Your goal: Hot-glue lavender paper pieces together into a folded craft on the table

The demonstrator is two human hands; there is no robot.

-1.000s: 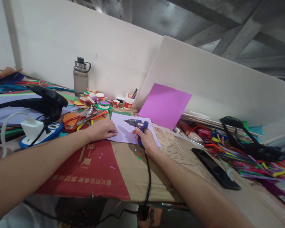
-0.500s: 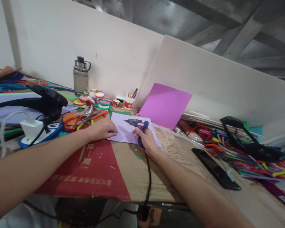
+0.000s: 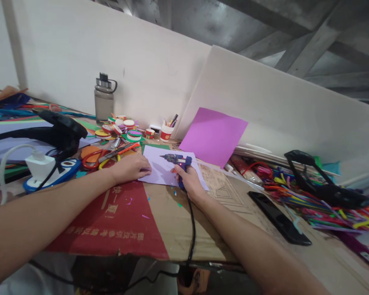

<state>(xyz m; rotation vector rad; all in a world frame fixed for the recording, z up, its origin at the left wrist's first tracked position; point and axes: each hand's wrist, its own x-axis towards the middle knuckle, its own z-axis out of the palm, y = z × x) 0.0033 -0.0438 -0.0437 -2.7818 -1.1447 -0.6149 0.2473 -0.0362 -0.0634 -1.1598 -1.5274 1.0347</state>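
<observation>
My right hand [image 3: 187, 178] is wrapped around the grip of a dark blue hot glue gun [image 3: 181, 159], whose nozzle points left and whose small red light is lit. The gun is over a pale lilac sheet of paper [image 3: 160, 178] on the cardboard. At that sheet's left edge rests my left hand [image 3: 133, 168], fingers curled and pressed together on the paper; its fingertips are partly hidden. A black cord [image 3: 192, 229] runs from the gun down over the table's front edge. Left of the left hand lie orange-handled scissors [image 3: 90, 157].
A water bottle [image 3: 104, 98] and several rolls of tape [image 3: 129, 125] stand at the back left. A purple sheet [image 3: 215, 135] leans against the white board. On the right are a phone [image 3: 278, 217], a black strap-like device [image 3: 320, 184] and many coloured pipe cleaners [image 3: 295, 198]. A blue power strip [image 3: 66, 168] sits left.
</observation>
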